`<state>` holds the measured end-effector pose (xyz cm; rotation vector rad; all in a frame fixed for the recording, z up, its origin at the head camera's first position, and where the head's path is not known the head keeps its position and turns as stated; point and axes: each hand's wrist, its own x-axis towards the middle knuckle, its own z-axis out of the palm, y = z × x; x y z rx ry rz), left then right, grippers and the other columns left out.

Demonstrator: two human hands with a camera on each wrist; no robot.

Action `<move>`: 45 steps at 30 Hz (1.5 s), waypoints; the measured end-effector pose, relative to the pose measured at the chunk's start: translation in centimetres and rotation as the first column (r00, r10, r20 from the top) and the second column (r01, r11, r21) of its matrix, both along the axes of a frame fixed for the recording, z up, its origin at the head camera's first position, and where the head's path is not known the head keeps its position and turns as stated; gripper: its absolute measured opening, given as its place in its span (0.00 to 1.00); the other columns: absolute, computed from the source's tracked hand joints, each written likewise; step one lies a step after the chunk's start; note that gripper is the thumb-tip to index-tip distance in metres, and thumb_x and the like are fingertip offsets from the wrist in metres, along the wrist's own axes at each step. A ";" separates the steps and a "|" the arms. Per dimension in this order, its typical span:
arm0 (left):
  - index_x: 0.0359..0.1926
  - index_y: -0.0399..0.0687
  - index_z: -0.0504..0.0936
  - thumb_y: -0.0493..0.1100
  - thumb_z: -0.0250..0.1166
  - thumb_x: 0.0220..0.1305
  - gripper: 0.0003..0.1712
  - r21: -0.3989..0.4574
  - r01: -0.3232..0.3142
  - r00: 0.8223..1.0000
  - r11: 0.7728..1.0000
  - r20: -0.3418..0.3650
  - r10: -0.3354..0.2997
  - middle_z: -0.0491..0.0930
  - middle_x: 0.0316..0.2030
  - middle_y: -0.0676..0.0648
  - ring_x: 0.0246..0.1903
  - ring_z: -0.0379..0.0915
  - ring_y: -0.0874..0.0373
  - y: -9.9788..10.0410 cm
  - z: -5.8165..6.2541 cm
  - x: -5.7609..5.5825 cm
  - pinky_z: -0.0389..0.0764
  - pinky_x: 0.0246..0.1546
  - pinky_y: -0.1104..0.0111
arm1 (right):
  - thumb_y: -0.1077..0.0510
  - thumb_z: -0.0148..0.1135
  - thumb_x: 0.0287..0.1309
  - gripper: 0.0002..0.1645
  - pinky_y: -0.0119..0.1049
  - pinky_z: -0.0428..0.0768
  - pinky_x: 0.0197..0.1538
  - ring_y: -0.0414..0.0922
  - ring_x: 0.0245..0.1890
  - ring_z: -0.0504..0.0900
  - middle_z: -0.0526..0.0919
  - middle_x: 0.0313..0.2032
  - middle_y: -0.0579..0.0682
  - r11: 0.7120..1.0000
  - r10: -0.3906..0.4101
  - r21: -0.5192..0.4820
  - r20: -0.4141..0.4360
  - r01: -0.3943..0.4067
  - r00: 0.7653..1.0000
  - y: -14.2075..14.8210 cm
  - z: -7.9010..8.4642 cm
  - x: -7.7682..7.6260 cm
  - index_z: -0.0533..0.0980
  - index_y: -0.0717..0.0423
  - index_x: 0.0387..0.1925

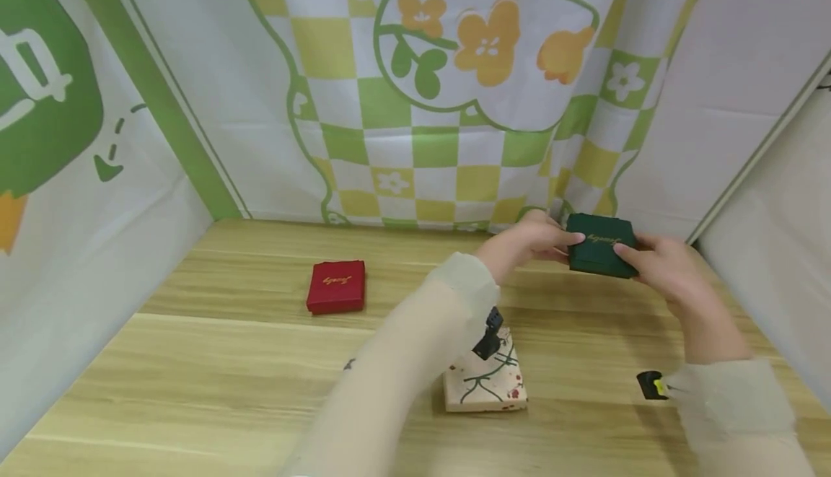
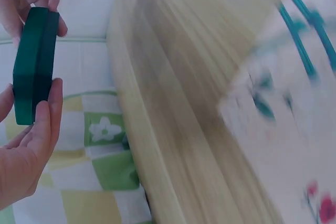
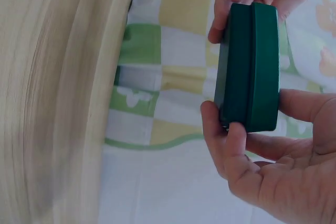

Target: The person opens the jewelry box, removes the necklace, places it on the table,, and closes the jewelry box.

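Both hands hold a dark green jewelry box (image 1: 600,242) with gold lettering on its lid, raised over the back right of the table. The left hand (image 1: 535,235) grips its left side, thumb on top and fingers underneath. At the opposite side the right hand (image 1: 669,264) pinches it the same way. In the right wrist view the lid seam of the green box (image 3: 252,66) shows as a closed line. A red jewelry box (image 1: 336,286) with similar gold lettering lies to the left. Below the left forearm is a cream box with a floral print (image 1: 487,387), partly hidden by the sleeve.
The wooden table (image 1: 227,361) ends at a checked, flowered curtain (image 1: 383,138) behind the hands. White fabric walls (image 1: 772,246) close in on both sides. Small black camera mounts (image 1: 488,336) sit at the wrists.
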<state>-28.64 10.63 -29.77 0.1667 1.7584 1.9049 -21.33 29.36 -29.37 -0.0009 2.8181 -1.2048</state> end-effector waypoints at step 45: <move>0.73 0.67 0.63 0.45 0.65 0.68 0.36 -0.137 -0.135 0.934 0.981 -0.349 0.080 0.79 0.57 0.40 0.50 0.82 0.52 -20.4 -0.4 10.1 0.80 0.56 0.56 | 0.68 0.69 0.56 0.62 0.33 0.83 0.45 0.52 0.49 0.78 0.60 0.66 0.65 0.847 0.402 -0.305 -0.171 -0.436 0.900 -14.3 0.3 4.4 0.39 0.50 0.79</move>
